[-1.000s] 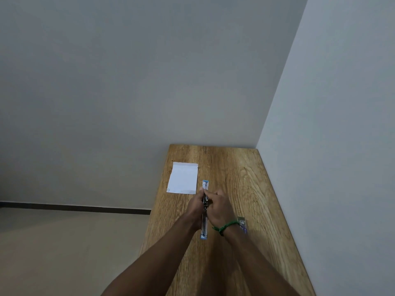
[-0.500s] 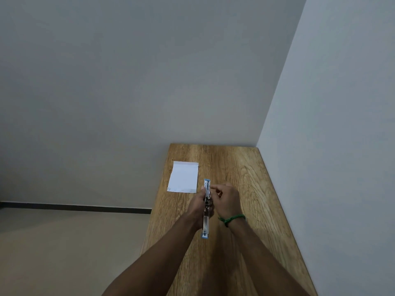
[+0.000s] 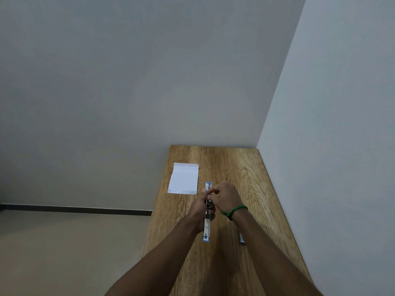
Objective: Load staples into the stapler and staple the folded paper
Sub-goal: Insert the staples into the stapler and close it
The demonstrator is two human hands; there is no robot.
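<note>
A blue and white stapler lies swung fully open in a long line over the wooden table, its far end at the top and its near end low. My left hand grips its middle from the left side. My right hand, with a green band at the wrist, has its fingertips pinched together over the stapler's open channel; whether staples sit between them is too small to tell. The folded white paper lies flat on the table, up and left of both hands.
A small box, mostly hidden under my right forearm, lies on the table at the right. The table stands in a corner, with walls behind it and along its right side. Its left edge drops to the floor.
My right hand has shifted from the stapler's hinge up toward its far half. The stapler and my left hand have stayed about where they were.
</note>
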